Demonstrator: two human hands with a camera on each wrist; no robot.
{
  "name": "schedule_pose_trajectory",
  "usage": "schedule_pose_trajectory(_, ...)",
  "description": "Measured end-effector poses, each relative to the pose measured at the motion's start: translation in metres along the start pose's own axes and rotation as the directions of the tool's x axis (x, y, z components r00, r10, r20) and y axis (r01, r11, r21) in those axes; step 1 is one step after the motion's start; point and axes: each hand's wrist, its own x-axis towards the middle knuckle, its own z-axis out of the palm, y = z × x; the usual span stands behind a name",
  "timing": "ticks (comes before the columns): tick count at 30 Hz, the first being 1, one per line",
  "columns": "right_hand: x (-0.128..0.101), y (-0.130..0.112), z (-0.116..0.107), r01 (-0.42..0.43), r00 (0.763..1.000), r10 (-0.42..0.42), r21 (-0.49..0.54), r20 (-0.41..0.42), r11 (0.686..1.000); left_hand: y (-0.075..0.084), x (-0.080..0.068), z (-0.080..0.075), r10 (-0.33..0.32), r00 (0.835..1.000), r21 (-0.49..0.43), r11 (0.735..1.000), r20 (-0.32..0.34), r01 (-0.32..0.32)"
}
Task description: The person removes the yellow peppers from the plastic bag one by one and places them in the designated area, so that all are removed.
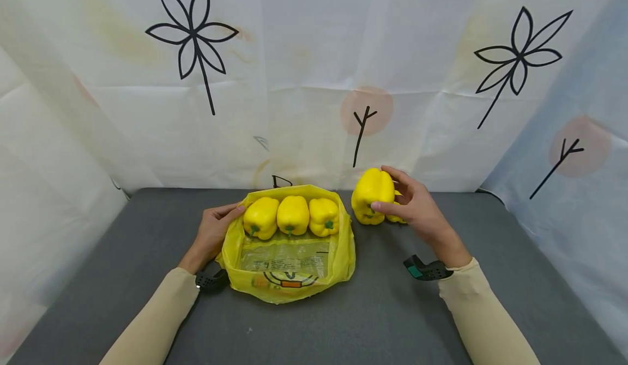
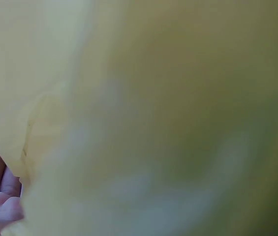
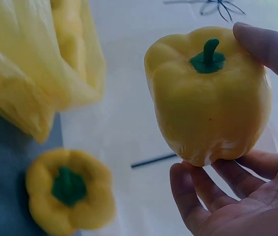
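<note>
My right hand (image 1: 417,207) holds a yellow bell pepper (image 1: 373,195) to the right of the bag, thumb on one side and fingers on the other. Its green stem shows clearly in the right wrist view, where the held pepper (image 3: 207,98) is seen close up. A yellow plastic bag (image 1: 289,294) lies with its mouth open towards me. Three yellow bell peppers (image 1: 293,215) sit in a row inside it. At the left edge of the bag's mouth, my left hand (image 1: 213,231) grips the plastic. Yellow film fills most of the left wrist view.
Another yellow bell pepper (image 3: 70,191) stands on the dark grey table (image 1: 382,310), partly hidden behind my right hand in the head view. White curtains (image 1: 304,38) with drawn flowers rise at the back and sides. Each wrist wears a dark band (image 1: 427,269).
</note>
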Motion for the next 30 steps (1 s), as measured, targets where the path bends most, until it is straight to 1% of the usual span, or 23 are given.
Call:
schedule_pose_trajectory(10,-0.006,0.005,-0.034,-0.055,0.995,0.053,-0.023,-0.083,0.998,-0.001,0.001,0.001,-0.005,1.000,0.011,1.000,-0.003,0.005)
schedule_pose_trajectory(15,-0.010,0.011,-0.052,-0.038,0.991,0.035,-0.020,-0.128,0.999,0.000,0.001,0.000,0.002,1.000,0.012,1.000,-0.007,-0.002)
schedule_pose_trajectory(23,-0.015,0.030,-0.079,-0.027,0.979,0.039,0.061,-0.202,0.998,-0.001,0.002,-0.001,0.015,1.000,0.002,1.000,0.012,-0.015)
schedule_pose_trajectory(30,-0.021,0.048,-0.097,0.003,0.971,0.039,0.176,-0.234,0.984,-0.001,0.001,-0.002,0.046,0.998,0.025,0.999,0.043,-0.047)
